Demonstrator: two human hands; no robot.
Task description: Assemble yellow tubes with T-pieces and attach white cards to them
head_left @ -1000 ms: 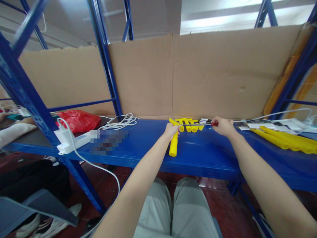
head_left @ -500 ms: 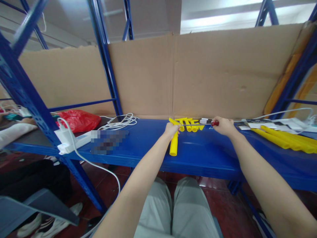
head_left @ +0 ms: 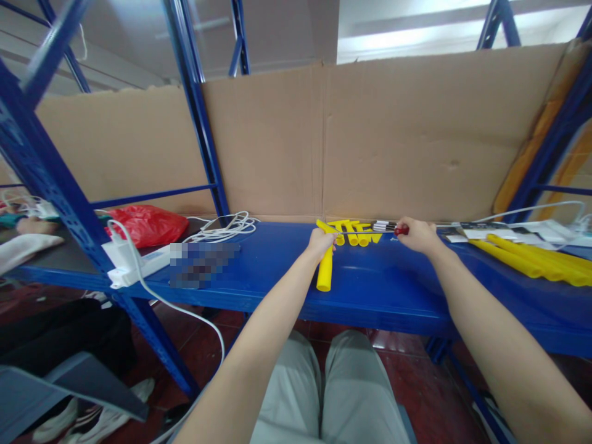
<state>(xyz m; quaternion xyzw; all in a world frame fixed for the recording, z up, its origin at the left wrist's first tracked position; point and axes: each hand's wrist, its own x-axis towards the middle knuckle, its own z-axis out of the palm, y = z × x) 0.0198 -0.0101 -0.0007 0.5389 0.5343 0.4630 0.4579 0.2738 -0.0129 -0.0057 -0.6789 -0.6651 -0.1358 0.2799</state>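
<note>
1. Our left hand (head_left: pixel 320 243) grips the yellow T-shaped tube (head_left: pixel 324 274) over the blue shelf (head_left: pixel 393 277), probably to keep it steady.
2. Our right hand (head_left: pixel 416 233) is closed around the handle of the screwdriver (head_left: pixel 401 230), its shaft held sideways, seemingly so that the tip meets the tube.
3. Yellow T-shaped pieces (head_left: pixel 354 240) lie close behind, perhaps for easy reach.
4. The red plastic bag (head_left: pixel 145 225) bulges; its contents we cannot see.

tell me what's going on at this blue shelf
A person is working with both hands at a blue shelf. The left grip holds a yellow T-shaped piece; the right grip holds a red-handled tool. The tool's thin shaft runs across to the left grip, but its tip is too small to make out. More yellow pieces lie just beyond, and longer yellow tubes lie to the right.
</note>
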